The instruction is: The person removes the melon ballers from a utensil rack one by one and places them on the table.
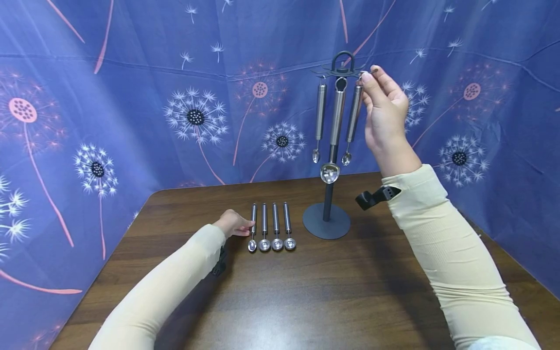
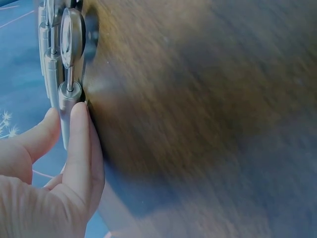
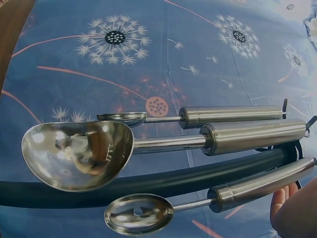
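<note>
A dark metal utensil stand point(image 1: 327, 221) holds a large ice cream scoop point(image 1: 330, 173) in the middle, a small scoop point(image 1: 320, 112) on its left and another on its right. The right-hand small scoop point(image 3: 138, 214) has an oval bowl with a hole. My right hand point(image 1: 387, 109) is at the hook there, thumb and fingers pinching around the top of its handle; the exact contact is partly hidden. On the table, my left hand point(image 1: 234, 223) pinches the handle of the leftmost scoop point(image 1: 252, 245) between thumb and fingers point(image 2: 78, 129).
Several steel scoops point(image 1: 277, 244) with round heads lie side by side, right of the leftmost one, handles pointing away. The wooden table point(image 1: 280, 301) ends at a blue dandelion-patterned cloth point(image 1: 144, 121). Each wrist wears a black strap mount point(image 1: 378, 197).
</note>
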The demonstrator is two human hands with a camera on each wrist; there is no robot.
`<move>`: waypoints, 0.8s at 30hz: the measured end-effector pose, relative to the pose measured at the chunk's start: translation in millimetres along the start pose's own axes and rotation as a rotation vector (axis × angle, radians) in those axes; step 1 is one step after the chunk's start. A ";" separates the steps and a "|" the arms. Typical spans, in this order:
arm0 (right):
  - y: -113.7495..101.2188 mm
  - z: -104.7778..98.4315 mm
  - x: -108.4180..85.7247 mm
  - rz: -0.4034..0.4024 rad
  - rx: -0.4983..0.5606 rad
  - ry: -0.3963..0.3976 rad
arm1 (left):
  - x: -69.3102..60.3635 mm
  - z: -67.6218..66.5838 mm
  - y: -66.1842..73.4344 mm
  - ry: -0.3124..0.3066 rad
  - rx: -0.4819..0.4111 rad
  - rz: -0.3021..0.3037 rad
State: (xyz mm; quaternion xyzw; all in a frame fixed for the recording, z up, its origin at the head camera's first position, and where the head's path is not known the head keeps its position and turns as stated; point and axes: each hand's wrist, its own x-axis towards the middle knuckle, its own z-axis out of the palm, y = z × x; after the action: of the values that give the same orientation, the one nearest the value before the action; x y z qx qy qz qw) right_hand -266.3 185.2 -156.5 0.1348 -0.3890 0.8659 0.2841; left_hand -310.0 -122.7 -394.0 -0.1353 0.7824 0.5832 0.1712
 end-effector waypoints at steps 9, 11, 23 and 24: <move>1.0 -0.4 1.4 -0.003 0.004 0.003 | -2.8 -2.1 -1.2 -0.019 -0.005 0.013; 1.2 -0.4 1.6 -0.006 0.000 0.002 | -2.5 -2.6 -1.3 -0.020 -0.003 0.012; 1.5 -0.7 0.6 -0.016 -0.017 -0.012 | 0.2 -4.8 -2.1 -0.025 0.009 0.017; 1.4 -0.6 0.6 -0.018 -0.015 -0.012 | 0.3 -5.9 -2.1 -0.028 0.014 0.018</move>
State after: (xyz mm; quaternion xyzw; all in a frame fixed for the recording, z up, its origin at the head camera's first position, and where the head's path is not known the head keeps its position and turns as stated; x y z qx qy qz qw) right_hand -267.6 185.0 -157.4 0.1414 -0.3960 0.8596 0.2904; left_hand -310.0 -128.9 -394.4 -0.1190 0.7851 0.5812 0.1778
